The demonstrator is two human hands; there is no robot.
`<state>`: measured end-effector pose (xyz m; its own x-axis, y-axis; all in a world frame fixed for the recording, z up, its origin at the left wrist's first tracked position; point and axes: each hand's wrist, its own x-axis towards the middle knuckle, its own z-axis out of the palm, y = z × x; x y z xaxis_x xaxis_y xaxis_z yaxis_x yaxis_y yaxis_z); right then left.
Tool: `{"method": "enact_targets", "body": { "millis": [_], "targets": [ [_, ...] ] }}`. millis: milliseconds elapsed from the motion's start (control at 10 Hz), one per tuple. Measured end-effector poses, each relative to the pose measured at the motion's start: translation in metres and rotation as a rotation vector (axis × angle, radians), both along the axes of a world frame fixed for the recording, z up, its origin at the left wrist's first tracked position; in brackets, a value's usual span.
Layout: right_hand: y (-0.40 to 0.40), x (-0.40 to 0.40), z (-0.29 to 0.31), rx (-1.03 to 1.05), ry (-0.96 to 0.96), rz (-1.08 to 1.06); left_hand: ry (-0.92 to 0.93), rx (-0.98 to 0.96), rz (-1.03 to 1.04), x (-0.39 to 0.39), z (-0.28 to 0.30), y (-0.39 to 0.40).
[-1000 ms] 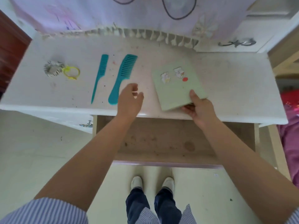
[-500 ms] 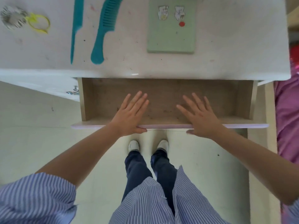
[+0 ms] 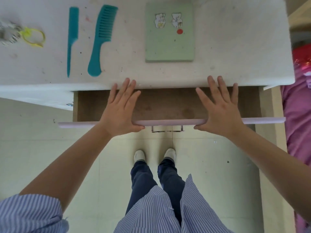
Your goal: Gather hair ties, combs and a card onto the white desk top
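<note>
Both our hands, left and right, lie flat and open on the drawer front, holding nothing, likely to push it shut. Ties, combs, card sit upper frame on table.

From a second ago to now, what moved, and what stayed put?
The right hand let go of the green card; both it and the left hand dropped flat onto the drawer front, which now sits further in. The combs, hair ties and card remain on the desk top.
</note>
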<state>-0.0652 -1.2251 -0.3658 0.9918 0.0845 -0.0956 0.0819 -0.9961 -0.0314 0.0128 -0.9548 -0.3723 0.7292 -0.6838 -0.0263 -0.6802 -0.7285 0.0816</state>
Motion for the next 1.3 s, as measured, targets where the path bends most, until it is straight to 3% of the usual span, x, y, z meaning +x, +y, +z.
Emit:
{"method": "enact_targets", "body": {
  "millis": [200, 400, 500, 800, 1000, 1200, 1300],
  "targets": [
    [-0.017, 0.04, 0.002, 0.029, 0.147, -0.113, 0.153, 0.073, 0.286, 0.031, -0.002, -0.014],
    [-0.021, 0.054, 0.007, 0.031, 0.149, -0.106, 0.158, 0.164, 0.288, 0.043, 0.006, -0.026],
    [-0.014, 0.054, 0.007, 0.032, 0.014, -0.109, 0.1, 0.204, 0.243, 0.049, 0.015, -0.032],
    [-0.009, 0.051, 0.009, 0.123, -0.001, -0.163, -0.026, 0.089, 0.198, 0.056, 0.021, -0.035],
    [-0.014, 0.047, -0.001, 0.174, -0.095, -0.182, 0.132, 0.016, 0.53, 0.061, -0.009, -0.062],
    [-0.009, 0.048, 0.002, 0.284, -0.037, -0.204, 0.106, -0.055, 0.544, 0.062, -0.018, -0.059],
    [-0.023, 0.053, 0.023, 0.579, -0.008, -0.322, 0.125, -0.054, 0.584, 0.063, -0.022, -0.061]
  ]
}}
